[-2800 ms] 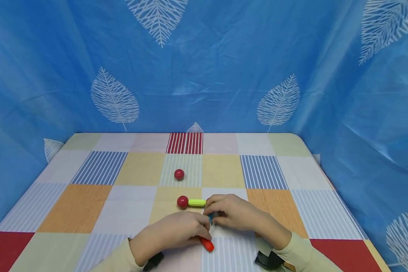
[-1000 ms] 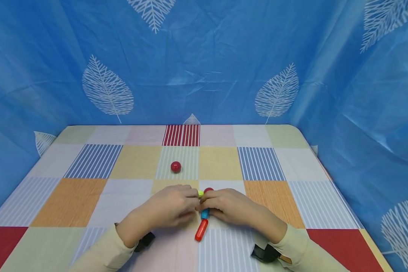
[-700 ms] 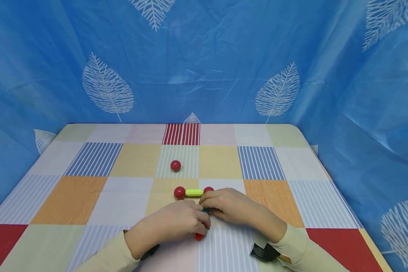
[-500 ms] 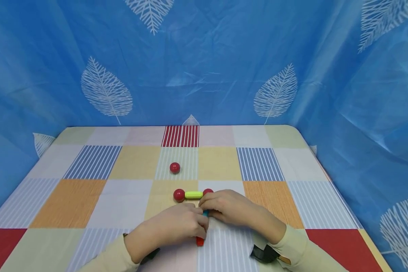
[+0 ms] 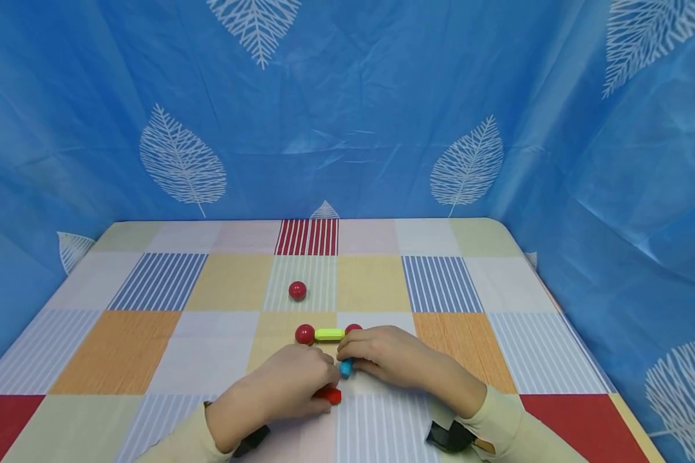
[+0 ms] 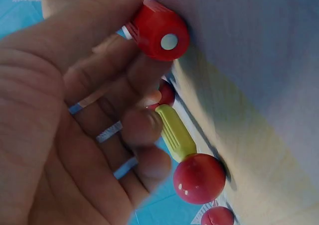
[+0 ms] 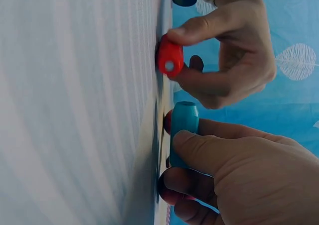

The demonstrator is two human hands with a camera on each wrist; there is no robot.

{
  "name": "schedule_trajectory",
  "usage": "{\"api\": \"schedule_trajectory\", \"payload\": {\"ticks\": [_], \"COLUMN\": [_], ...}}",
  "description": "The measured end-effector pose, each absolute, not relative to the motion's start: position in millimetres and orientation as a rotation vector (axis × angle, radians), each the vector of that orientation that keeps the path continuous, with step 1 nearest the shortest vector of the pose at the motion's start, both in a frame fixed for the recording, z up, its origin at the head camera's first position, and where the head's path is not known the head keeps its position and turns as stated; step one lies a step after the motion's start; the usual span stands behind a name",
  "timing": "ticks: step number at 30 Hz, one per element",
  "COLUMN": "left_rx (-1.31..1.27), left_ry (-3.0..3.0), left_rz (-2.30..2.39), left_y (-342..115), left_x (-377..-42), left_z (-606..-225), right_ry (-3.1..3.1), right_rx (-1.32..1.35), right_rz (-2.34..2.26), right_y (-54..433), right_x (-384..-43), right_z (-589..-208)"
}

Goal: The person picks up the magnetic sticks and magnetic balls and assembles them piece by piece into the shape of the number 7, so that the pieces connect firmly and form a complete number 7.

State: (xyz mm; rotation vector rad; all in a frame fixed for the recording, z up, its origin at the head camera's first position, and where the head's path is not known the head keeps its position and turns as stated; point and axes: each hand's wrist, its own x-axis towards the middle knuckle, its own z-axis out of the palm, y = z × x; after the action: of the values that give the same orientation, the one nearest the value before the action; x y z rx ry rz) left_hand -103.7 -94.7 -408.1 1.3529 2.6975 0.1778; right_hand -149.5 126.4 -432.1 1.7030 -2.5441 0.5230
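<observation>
My left hand (image 5: 292, 384) pinches a red magnetic building stick (image 5: 333, 396) between thumb and fingers; a round silvery spot shows on its end (image 6: 169, 41). Beside it, my right hand (image 5: 395, 355) grips a blue stick (image 7: 185, 120) with thumb and fingertips. A gap separates the red stick from the blue one in the right wrist view. Just beyond the hands lies a yellow-green stick (image 5: 329, 334) with a red ball (image 5: 304, 334) at its left end and another red ball (image 5: 354, 327) at its right, partly hidden by my right fingers.
One more red ball (image 5: 297, 290) sits alone farther back on the patchwork tablecloth (image 5: 226, 283). A blue curtain with white leaf prints (image 5: 347, 128) hangs behind and along both sides of the table. Dark wrist gear (image 5: 450, 437) is strapped under the right sleeve.
My left hand goes from the yellow-green stick back to the red one. The red stick, earlier in line with the blue, is now turned sideways and apart. My right hand stays nearly in place.
</observation>
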Motion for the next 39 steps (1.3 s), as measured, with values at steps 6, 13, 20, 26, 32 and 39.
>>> {"api": "schedule_trajectory", "payload": {"ticks": [6,13,20,26,32,39], "left_rx": [1.034,0.842,0.745,0.682,0.671,0.729], "left_ry": [2.748,2.811,2.827,2.792,2.765,2.751], "left_rz": [0.283,0.476,0.633,0.755,0.817,0.806], "left_y": [-95,-91,-84,-81,-79,-80], "left_x": [-101,-96,-92,-91,-90,-89], "left_z": [-408,-413,-418,-423,-423,-418], "right_ry": [-2.531,-2.545,-2.491,-2.460,-2.461,-2.452], "right_rx": [1.702,1.676,1.681,1.685,1.679,1.677], "right_rz": [0.492,0.467,0.418,0.316,0.308,0.336], "right_y": [126,126,124,124,124,125], "right_x": [-150,-149,-148,-147,-146,-146], "right_z": [-432,-429,-430,-430,-430,-431]}}
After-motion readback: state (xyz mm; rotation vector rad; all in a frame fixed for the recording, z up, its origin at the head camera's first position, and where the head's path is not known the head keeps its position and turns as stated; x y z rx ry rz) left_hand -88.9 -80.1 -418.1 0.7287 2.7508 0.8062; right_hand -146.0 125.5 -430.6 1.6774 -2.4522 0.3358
